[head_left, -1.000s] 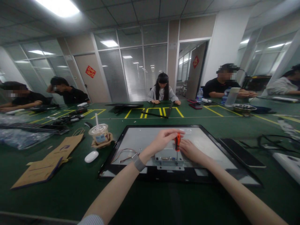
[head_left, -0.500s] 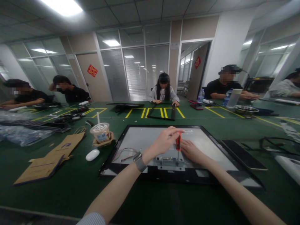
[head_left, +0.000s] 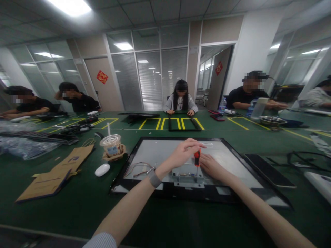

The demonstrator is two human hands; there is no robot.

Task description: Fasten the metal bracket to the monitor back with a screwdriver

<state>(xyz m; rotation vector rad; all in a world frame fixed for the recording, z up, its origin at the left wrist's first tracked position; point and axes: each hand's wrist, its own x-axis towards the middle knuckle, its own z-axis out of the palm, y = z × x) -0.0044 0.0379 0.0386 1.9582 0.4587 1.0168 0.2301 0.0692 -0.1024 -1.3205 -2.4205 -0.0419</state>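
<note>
Gripping one screwdriver [head_left: 197, 159] with the left hand [head_left: 185, 151]; pointing it tip-down, long axis near upright, at one metal bracket [head_left: 187, 185]; resting the right hand [head_left: 210, 166] alongside, grip unclear.

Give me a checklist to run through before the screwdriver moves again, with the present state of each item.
1. Screwdriver upright over the metal bracket: ok, handle up, shaft pointing down.
2. Tip seated in a screw: cannot tell, too small to see.
3. Left hand at the handle: ok, at its top; how firm the grip is cannot be told.
4. Display panel lying flat on the green table: ok.
5. Thin wires away from the shaft: ok, they lie left of the bracket.
6. Drink cup off the panel: ok, upright in its cardboard holder to the left.
</note>
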